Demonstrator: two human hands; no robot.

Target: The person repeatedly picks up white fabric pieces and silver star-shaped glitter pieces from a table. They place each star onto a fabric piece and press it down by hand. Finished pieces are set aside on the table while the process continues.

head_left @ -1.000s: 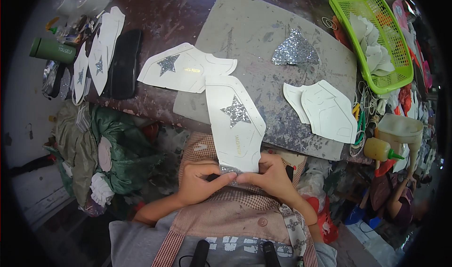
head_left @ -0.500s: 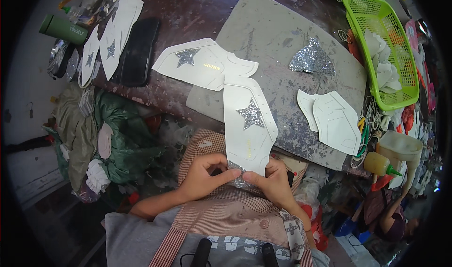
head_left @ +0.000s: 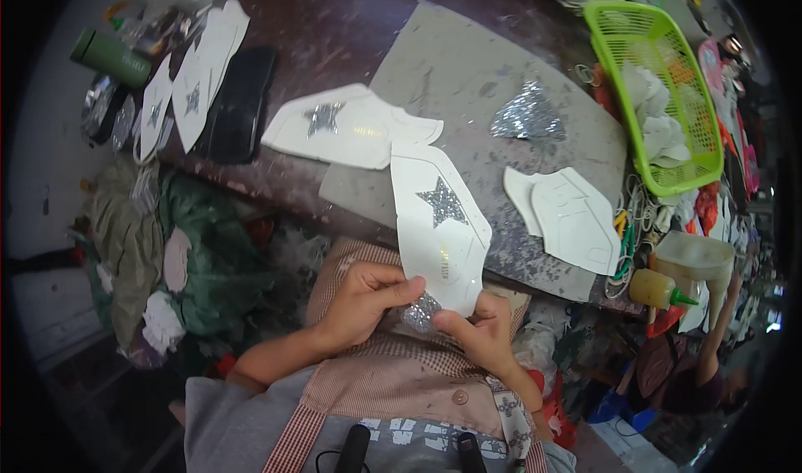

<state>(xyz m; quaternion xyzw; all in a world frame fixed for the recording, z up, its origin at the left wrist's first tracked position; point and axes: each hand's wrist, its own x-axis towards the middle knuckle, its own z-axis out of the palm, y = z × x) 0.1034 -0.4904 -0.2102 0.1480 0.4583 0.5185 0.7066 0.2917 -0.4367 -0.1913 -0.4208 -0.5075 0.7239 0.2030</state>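
A white shoe-upper piece (head_left: pixel 439 231) with a silver glitter star lies across the near edge of a grey board, its lower end raised in my hands. At that end sits a small silver glitter patch (head_left: pixel 422 313). My left hand (head_left: pixel 363 302) pinches the patch's left edge, thumb on top. My right hand (head_left: pixel 484 333) pinches its right side and the white piece, fingers hidden beneath. The far end meets a second white star piece (head_left: pixel 347 131); I cannot tell whether they are joined. Loose silver glitter pieces (head_left: pixel 528 116) and plain white pieces (head_left: pixel 576 218) lie on the board.
The grey board (head_left: pixel 418 72) rests on a dark table. At right stand a green basket (head_left: pixel 717 151) of white scraps and a yellow bottle (head_left: pixel 652 289). At left lie a black case (head_left: pixel 242 106), more star pieces (head_left: pixel 190 97) and a green tumbler (head_left: pixel 113 58). Another person's arm (head_left: pixel 717 327) shows at lower right.
The whole view has shifted slightly. My left thumb has moved up and my right thumb down, farther apart, and more of the glitter patch shows between them.
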